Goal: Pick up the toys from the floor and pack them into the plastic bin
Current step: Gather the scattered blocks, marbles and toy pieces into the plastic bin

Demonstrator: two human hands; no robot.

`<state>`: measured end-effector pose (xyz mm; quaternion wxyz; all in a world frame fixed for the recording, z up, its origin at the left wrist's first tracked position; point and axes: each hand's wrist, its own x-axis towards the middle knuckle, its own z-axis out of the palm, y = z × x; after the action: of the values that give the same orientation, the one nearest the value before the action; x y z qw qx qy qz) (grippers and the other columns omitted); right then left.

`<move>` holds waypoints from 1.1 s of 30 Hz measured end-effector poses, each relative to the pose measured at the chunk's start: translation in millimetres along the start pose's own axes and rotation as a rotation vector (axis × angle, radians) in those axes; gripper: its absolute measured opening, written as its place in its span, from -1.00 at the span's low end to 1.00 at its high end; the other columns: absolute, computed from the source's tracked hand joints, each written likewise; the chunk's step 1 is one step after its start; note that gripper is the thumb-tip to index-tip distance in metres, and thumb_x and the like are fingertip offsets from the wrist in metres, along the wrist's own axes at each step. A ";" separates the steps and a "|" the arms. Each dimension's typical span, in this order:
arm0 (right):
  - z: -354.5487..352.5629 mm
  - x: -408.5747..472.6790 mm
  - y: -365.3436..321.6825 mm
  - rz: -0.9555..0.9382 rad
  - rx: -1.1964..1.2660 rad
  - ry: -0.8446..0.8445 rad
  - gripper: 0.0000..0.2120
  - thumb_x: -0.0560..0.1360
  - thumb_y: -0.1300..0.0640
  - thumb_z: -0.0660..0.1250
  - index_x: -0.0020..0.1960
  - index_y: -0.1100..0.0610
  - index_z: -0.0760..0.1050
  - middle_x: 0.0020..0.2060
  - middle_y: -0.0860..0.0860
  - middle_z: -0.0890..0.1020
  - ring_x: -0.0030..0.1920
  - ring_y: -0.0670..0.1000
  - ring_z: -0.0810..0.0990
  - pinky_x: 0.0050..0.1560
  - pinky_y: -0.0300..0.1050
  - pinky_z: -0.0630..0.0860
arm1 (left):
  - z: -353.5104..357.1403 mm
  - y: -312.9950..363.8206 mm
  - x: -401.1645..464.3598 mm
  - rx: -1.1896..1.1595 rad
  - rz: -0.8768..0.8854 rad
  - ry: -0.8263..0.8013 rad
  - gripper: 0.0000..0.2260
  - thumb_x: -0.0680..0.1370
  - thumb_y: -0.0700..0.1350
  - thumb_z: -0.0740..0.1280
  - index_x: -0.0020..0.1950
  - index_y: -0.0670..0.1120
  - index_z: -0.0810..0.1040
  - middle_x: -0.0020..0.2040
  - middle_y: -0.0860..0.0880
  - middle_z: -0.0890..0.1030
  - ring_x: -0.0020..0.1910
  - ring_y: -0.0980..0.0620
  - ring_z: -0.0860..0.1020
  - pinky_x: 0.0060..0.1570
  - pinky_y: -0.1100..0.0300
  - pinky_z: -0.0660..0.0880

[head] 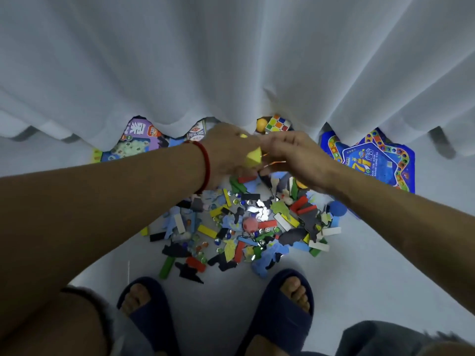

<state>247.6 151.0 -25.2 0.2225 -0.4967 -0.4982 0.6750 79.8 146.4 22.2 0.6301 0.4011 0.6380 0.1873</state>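
Observation:
A heap of small toys (246, 227) lies on the pale floor: coloured wooden bars, puzzle pieces, glass marbles, a pink die. Both hands hover over the heap's far edge. My left hand (228, 150), with a red cord at the wrist, holds a yellow triangular piece (254, 158). My right hand (290, 152) meets it from the right, its fingers curled at thin orange strips beside the yellow piece; motion blur hides the exact grip. No plastic bin is in view.
A white curtain (231, 60) hangs down to the floor behind the heap. Under its hem lie a Rubik's cube (277, 124), an orange ball (261, 123), a card box (196, 132), a purple game board (133, 142) and a blue game board (372, 160). My slippered feet (282, 309) stand in front.

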 end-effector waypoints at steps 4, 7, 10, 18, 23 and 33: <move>-39.5 92.1 32.8 0.027 -0.950 0.315 -0.65 0.53 0.00 0.33 0.21 0.18 0.54 0.10 0.21 0.61 0.11 0.23 0.58 0.13 0.11 0.54 | -31.9 -8.7 -2.1 0.088 -0.041 0.136 -0.73 0.58 -0.09 0.36 0.15 -0.26 0.54 -0.08 -0.18 0.60 -0.25 -0.15 0.64 -0.22 0.02 0.66; -57.6 141.9 55.6 0.118 -1.333 0.347 -0.40 0.47 -0.06 0.38 0.42 0.16 0.32 0.33 0.27 0.40 0.32 0.33 0.40 0.29 0.20 0.39 | -48.5 -15.2 -12.9 0.201 -0.067 0.121 -0.68 0.56 0.02 0.36 0.18 -0.18 0.54 -0.02 -0.21 0.64 -0.24 -0.16 0.69 -0.01 -0.18 0.61; -57.1 168.2 67.7 0.150 -1.281 0.395 -0.30 0.42 0.03 0.47 0.43 0.24 0.26 0.35 0.28 0.31 0.27 0.36 0.45 0.26 0.21 0.45 | -60.0 -21.6 -26.4 0.242 -0.038 0.116 -0.79 0.57 0.03 0.35 0.07 -0.08 0.59 -0.03 -0.13 0.64 -0.25 -0.09 0.69 -0.06 -0.06 0.65; -63.2 122.6 50.0 -0.107 -1.175 0.470 -0.37 0.43 0.08 0.49 0.41 0.23 0.36 0.27 0.31 0.37 0.19 0.36 0.46 0.23 0.12 0.45 | -85.4 -16.4 -48.4 0.132 0.026 0.197 -0.79 0.56 -0.03 0.37 0.04 -0.18 0.59 -0.07 -0.17 0.62 -0.32 -0.09 0.65 -0.24 0.10 0.66; -38.9 42.0 -11.1 -0.295 -1.187 0.311 -0.52 0.54 -0.12 0.33 0.33 0.15 0.44 0.05 0.21 0.57 0.06 0.24 0.54 0.06 0.03 0.49 | -107.0 -2.0 -74.7 0.126 0.137 0.289 -0.75 0.56 -0.07 0.38 0.02 -0.27 0.58 -0.16 -0.19 0.58 -0.43 -0.04 0.60 -0.37 0.13 0.63; 199.1 -48.7 -175.2 -0.428 -0.832 -0.220 -0.80 0.57 0.00 0.35 0.14 0.07 0.55 -0.11 0.06 0.71 -0.14 0.09 0.71 -0.12 0.08 0.67 | -205.8 -87.1 -231.5 -0.700 0.174 0.592 -0.81 0.54 -0.13 0.41 0.05 -0.21 0.54 -0.03 -0.14 0.51 -0.41 0.03 0.63 -0.18 -0.04 0.66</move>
<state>55.7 93.2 155.2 0.0852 -0.3555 -0.8376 0.4059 -167.4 -24.8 136.7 0.5001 0.1457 0.6528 0.5500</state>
